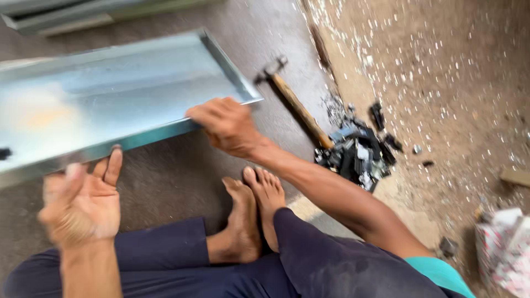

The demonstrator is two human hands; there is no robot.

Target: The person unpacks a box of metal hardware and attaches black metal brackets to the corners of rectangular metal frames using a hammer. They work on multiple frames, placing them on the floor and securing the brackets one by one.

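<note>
Seated on the floor (182, 182), legs crossed, 2 bare feet (251, 215) together in front, dark trousers.

Long galvanised sheet-metal tray (110, 94) with folded-up edges lying flat on the floor ahead, running from the left edge of view to a corner near centre. Motion blur over most of it.

Right hand (226, 124) resting on the near rim close to the tray's right corner, fingers curled over the folded edge; grip clenched on the rim.

Left hand (83, 204) raised just below the near rim, palm up toward the camera, fingers spread, index fingertip touching or nearly touching the edge. Grip released, nothing in it.

Hammer (298, 105) with wooden handle lying on the floor just right of the tray's corner, head pointing away. Handle end touching a pile of dark scrap pieces (359, 152).

Farther right, bare dirt strewn with small pale chips. Patterned bag (508, 254) at the lower right edge.
</note>
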